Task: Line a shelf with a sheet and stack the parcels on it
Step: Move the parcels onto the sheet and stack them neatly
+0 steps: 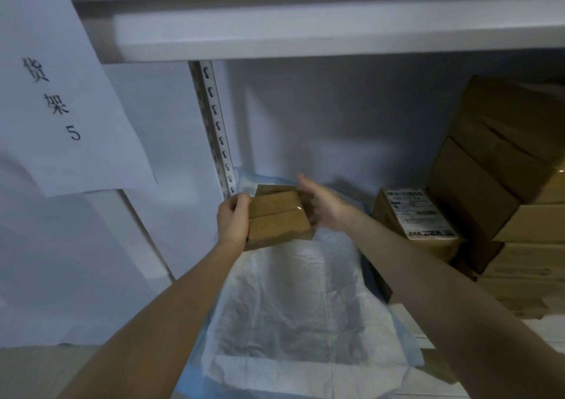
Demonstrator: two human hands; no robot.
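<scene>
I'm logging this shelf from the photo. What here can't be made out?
Head view:
- Label print on the side parcel: too small.
- Second box behind the held parcel: mostly covered.
- Right stack of boxes: cut by the frame edge.
- Sheet front edge: cut off.

Matt cardboard parcel (279,218) (glossy tape), crinkled sheet (293,307), painted metal upright (217,129)

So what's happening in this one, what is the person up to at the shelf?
A person is putting small cardboard parcels at the back left of a shelf already lined with a white and blue sheet. The left hand grips the parcels' left side; the right hand is open against their right side. There seem to be two or three small boxes there. More cardboard boxes are piled on the right, one with a shipping label. A paper sign hangs on the left.
</scene>
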